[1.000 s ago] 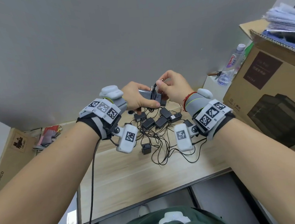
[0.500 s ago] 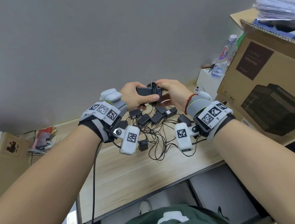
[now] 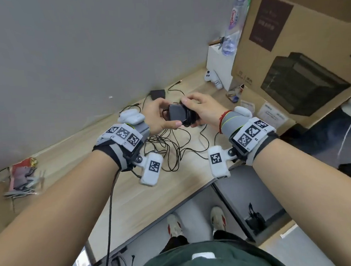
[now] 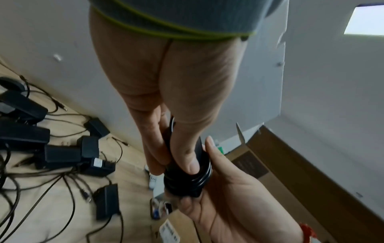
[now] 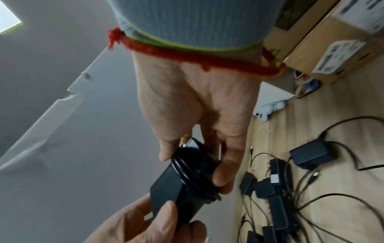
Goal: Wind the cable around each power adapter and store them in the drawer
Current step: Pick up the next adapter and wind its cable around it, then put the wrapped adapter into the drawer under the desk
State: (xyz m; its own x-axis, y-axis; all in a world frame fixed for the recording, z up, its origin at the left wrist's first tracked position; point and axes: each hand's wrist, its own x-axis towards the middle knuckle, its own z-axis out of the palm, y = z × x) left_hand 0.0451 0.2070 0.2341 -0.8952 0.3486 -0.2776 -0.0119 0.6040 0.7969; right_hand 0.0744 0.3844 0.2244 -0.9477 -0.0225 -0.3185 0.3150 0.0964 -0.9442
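Head view shows both my forearms reaching out over the desk (image 3: 133, 197), hands meeting above the tangle of loose cables (image 3: 171, 151). My left hand (image 3: 159, 115) grips one end of the black power adapter (image 3: 177, 115), thumb along its near side and fingers curled behind it. My right hand (image 3: 204, 109) wraps the other end, where the cable (image 4: 204, 172) sits in tight black coils around the body; in the right wrist view my thumb and fingertips (image 5: 223, 174) pinch right on those loops. The adapter hangs in the air between my hands, above the desk and just in front of the grey wall (image 3: 86, 56). Other adapters (image 4: 62, 153) lie unwound on the wood, partly hidden by my wrists in the head view and smeared by blur in the wrist views. I cannot make out the cable's free end or the plug. A cardboard box (image 3: 300, 53) is cut off at the right edge.
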